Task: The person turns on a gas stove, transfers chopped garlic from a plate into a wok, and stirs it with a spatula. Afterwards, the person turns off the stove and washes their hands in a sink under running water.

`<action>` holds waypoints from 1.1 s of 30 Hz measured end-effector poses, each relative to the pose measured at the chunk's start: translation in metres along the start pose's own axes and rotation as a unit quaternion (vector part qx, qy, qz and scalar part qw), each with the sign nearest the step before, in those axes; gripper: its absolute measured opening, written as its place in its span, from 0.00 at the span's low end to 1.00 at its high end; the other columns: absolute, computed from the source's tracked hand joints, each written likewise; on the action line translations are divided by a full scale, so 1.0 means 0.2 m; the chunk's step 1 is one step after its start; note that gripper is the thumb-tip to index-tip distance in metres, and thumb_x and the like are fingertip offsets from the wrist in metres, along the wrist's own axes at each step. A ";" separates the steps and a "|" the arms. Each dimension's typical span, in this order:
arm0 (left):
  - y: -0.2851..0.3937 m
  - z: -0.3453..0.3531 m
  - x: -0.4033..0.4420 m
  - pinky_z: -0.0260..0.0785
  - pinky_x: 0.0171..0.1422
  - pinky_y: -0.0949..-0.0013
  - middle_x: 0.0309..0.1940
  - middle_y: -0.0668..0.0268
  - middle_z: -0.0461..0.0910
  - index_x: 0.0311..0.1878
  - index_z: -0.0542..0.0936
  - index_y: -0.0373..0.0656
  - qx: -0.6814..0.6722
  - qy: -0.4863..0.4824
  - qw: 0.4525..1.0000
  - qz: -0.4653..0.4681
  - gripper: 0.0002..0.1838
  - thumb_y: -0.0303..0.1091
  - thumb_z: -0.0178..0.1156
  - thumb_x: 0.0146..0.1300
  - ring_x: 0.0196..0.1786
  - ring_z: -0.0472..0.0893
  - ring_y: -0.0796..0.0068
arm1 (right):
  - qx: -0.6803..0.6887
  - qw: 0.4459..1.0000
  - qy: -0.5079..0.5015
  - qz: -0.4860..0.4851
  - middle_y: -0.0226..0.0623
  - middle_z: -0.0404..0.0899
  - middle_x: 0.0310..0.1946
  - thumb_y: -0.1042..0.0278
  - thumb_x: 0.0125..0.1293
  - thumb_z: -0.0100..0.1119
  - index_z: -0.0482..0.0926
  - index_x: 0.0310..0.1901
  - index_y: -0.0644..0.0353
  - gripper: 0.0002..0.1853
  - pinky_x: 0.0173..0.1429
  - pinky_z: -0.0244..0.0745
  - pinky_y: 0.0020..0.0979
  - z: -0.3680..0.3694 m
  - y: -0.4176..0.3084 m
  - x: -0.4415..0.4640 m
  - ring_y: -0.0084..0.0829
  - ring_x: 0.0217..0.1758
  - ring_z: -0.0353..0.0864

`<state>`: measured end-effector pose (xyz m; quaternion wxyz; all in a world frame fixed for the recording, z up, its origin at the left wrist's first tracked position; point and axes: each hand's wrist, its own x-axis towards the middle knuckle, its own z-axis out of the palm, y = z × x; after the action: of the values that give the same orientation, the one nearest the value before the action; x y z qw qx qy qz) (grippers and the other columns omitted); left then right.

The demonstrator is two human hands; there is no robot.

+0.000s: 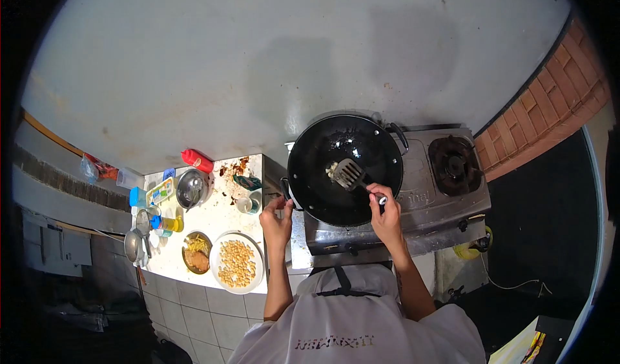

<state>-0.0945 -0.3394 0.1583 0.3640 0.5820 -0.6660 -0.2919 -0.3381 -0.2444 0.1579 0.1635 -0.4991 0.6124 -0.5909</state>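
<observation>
Spatula [355, 179] in right hand [386, 217], slotted head [349, 172] ahead-left of grip, inside wok [321, 193]

I see the round metal wok [311, 169] on the flat steel stove [416, 161]; left of these lies the round shallow plate [259, 268].

Lettering [334, 343] shows on the shirt [368, 322] and the stove [420, 167], but none is legible.

Left hand [276, 222] curled, right hand [386, 219] clenched; forearms [278, 280] extended
</observation>
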 end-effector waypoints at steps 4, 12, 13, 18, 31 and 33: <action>0.01 -0.01 0.00 0.73 0.46 0.64 0.35 0.52 0.86 0.46 0.84 0.30 0.000 -0.004 1.000 -0.013 0.14 0.33 0.66 0.63 0.39 0.85 0.65 | -0.007 1.000 0.004 0.004 0.48 0.80 0.46 0.82 0.66 0.56 0.72 0.48 0.67 0.10 0.51 0.76 0.35 -0.04 -0.06 0.02 0.45 0.48 0.83; 0.00 0.00 -0.01 0.73 0.44 0.64 0.33 0.52 0.85 0.46 0.83 0.30 -0.010 0.008 1.000 -0.007 0.15 0.34 0.66 0.63 0.37 0.84 0.65 | -0.041 0.998 -0.020 -0.047 0.48 0.80 0.46 0.84 0.65 0.56 0.71 0.48 0.66 0.11 0.50 0.77 0.37 -0.04 -0.11 0.01 0.48 0.48 0.82; 0.01 0.00 -0.01 0.72 0.44 0.64 0.35 0.53 0.86 0.47 0.84 0.32 0.003 -0.004 1.000 -0.013 0.15 0.35 0.65 0.64 0.40 0.85 0.66 | -0.024 0.999 -0.028 -0.033 0.49 0.79 0.46 0.84 0.65 0.56 0.71 0.48 0.66 0.11 0.50 0.77 0.37 -0.02 -0.09 0.00 0.49 0.48 0.82; 0.04 0.00 -0.01 0.71 0.44 0.64 0.35 0.54 0.86 0.47 0.84 0.32 -0.002 -0.005 1.000 -0.023 0.16 0.36 0.65 0.65 0.39 0.84 0.67 | -0.023 0.997 -0.036 -0.057 0.50 0.79 0.49 0.84 0.65 0.56 0.70 0.47 0.66 0.11 0.52 0.78 0.38 0.01 -0.09 0.02 0.50 0.49 0.82; 0.04 0.00 -0.02 0.72 0.48 0.62 0.36 0.52 0.85 0.48 0.82 0.29 -0.019 0.000 0.999 -0.029 0.17 0.36 0.64 0.65 0.40 0.83 0.65 | -0.028 0.994 -0.053 -0.086 0.50 0.78 0.51 0.84 0.65 0.55 0.71 0.48 0.66 0.11 0.53 0.76 0.39 0.00 -0.12 -0.01 0.52 0.52 0.80; 0.04 0.00 -0.02 0.72 0.49 0.62 0.37 0.52 0.85 0.48 0.82 0.28 -0.018 0.005 0.999 -0.033 0.18 0.36 0.64 0.65 0.40 0.83 0.65 | 0.003 0.997 -0.064 -0.042 0.50 0.78 0.51 0.84 0.65 0.56 0.71 0.49 0.66 0.12 0.53 0.76 0.38 -0.01 -0.15 -0.02 0.51 0.52 0.81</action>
<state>-0.0992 -0.3332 0.1648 0.3679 0.5986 -0.6391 -0.3127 -0.3258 -0.2340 0.1843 0.1793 -0.5608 0.5772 -0.5658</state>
